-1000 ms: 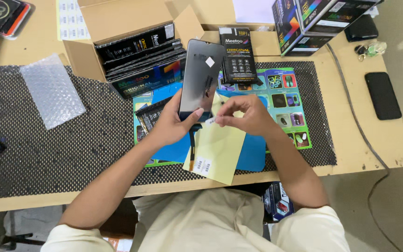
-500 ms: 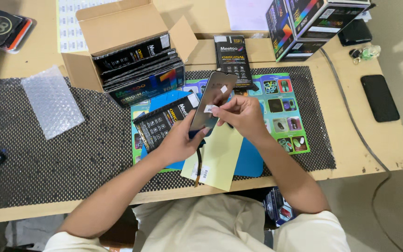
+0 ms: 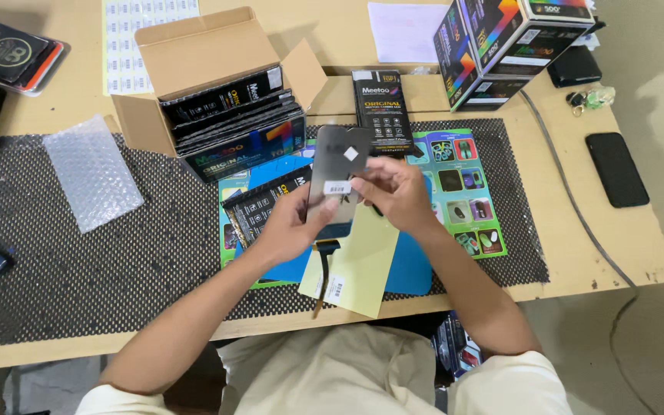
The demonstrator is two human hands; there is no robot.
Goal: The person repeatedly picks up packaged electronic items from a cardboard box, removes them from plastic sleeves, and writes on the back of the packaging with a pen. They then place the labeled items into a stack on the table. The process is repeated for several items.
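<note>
- Left hand [image 3: 290, 227] grips the lower left edge of a dark phone display panel [image 3: 337, 173], fingers curled behind it and thumb on its front face.
- Right hand [image 3: 397, 192] is closed on the panel's right edge, fingertips [image 3: 363, 187] pinching near a small white sticker [image 3: 338, 187] on the panel's face.
- The panel is held upright, slightly tilted, above the middle of the desk, between both hands; a second small white square tag [image 3: 351, 154] shows higher on its face.
- A thin dark flex strip [image 3: 323, 265] hangs from the panel's lower end over a yellow sheet [image 3: 355, 273].
- The yellow sheet lies on a blue mat [image 3: 413, 265], which rests on a black mesh anti-slip mat [image 3: 117, 277] covering the wooden desk [image 3: 624, 238].
- An open cardboard box [image 3: 201, 69] packed with flat black retail boxes stands behind the hands, to the left.
- A single black product box [image 3: 382, 111] lies flat just behind the panel.
- Another flat black box [image 3: 259, 207] lies just left of the left hand.
- A colourful printed sheet [image 3: 463, 188] lies to the right of the right hand.
- A bubble-wrap piece [image 3: 94, 173] lies well to the left on the mesh.
- A black smartphone [image 3: 617, 169] lies at the right side of the desk, well apart from the hands.
- A stack of colourful cartons [image 3: 512, 42] stands at the rear right.
</note>
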